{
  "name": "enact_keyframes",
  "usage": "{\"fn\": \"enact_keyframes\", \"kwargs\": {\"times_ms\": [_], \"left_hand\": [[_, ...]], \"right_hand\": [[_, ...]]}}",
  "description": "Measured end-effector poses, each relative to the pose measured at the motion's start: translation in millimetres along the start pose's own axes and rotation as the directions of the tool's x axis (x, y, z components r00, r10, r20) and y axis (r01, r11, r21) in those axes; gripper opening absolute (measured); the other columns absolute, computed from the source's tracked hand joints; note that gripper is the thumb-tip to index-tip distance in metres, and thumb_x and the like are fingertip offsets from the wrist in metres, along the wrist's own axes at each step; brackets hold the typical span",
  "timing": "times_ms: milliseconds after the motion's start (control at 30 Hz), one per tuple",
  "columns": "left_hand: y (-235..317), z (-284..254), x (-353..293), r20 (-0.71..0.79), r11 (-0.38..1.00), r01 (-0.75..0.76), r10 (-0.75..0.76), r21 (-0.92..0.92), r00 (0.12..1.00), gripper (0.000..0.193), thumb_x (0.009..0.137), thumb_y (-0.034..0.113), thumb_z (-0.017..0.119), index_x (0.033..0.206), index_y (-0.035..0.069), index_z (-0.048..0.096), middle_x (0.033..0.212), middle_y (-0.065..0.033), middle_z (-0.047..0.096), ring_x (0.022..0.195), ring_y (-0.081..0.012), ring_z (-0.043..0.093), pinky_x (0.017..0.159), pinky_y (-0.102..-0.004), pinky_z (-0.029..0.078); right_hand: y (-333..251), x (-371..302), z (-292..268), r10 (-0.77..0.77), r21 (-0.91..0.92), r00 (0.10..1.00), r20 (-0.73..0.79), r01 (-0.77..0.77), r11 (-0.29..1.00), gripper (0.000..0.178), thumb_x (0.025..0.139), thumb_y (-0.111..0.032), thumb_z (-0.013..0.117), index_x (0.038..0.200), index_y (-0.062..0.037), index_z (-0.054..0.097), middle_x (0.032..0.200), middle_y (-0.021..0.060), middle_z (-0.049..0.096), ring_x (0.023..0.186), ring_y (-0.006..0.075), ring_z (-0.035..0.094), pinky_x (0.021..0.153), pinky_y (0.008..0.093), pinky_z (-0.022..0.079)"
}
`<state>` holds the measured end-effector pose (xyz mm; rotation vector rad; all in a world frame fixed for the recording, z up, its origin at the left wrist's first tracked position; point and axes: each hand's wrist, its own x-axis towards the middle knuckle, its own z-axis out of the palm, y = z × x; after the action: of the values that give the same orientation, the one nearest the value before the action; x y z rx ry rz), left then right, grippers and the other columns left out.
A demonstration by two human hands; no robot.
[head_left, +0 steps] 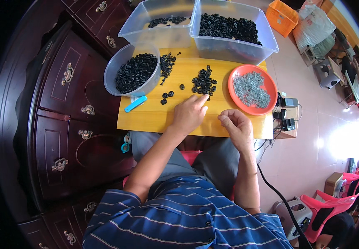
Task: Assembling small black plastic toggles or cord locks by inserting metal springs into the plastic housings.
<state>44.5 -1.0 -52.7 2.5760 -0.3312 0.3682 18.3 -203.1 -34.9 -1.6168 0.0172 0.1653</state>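
My left hand (pixel 190 112) reaches over the yellow table, its index fingertip at the near edge of a loose pile of small black oval parts (pixel 203 82); its thumb stands apart from that finger. Thumb and forefinger pressed together, my right hand (pixel 237 128) hovers at the front edge of the table; whatever it pinches is too small to make out. Just beyond it lies a red-orange plate (pixel 232 92) heaped with small silvery metal pieces (pixel 252 88). Several single black parts (pixel 165 98) lie left of the pile.
A round clear tub (pixel 112 85) full of black parts stands at the left, with black screw-like pieces (pixel 167 65) beside it. Two clear bins (pixel 237 49) with more black parts line the back. A blue-handled tool (pixel 135 104) lies front left. Dark drawers (pixel 63 124) border the left side.
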Motion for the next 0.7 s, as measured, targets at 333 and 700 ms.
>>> {"fn": "enact_keyframes", "kwargs": {"times_ms": [333, 700], "left_hand": [[-1, 5, 4, 0.043, 0.999, -0.006, 0.004, 0.046, 0.999, 0.038, 0.092, 0.021, 0.066, 0.128, 0.01, 0.068, 0.101, -0.0128, 0.068, 0.087, -0.035, 0.07, 0.076, -0.0471, 0.058], [-22, -2, 11, -0.089, 0.99, 0.137, -0.134, 0.019, 0.987, 0.038, 0.089, 0.022, 0.072, 0.123, 0.006, 0.067, 0.104, -0.0157, 0.071, 0.093, -0.0376, 0.07, 0.078, -0.0478, 0.057]], "right_hand": [[-3, -1, -1, -0.005, -0.038, 1.0, 0.0, 0.005, 0.999, 0.018, 0.095, -0.016, 0.072, 0.102, 0.0001, 0.071, 0.083, 0.0022, 0.072, 0.078, 0.0059, 0.065, 0.073, 0.0254, 0.053], [-4, -3, -1, 0.017, -0.066, 0.999, 0.049, -0.013, 0.998, 0.015, 0.097, -0.013, 0.072, 0.102, 0.0009, 0.069, 0.09, -0.0023, 0.068, 0.082, 0.0032, 0.061, 0.073, 0.0205, 0.048]]}}
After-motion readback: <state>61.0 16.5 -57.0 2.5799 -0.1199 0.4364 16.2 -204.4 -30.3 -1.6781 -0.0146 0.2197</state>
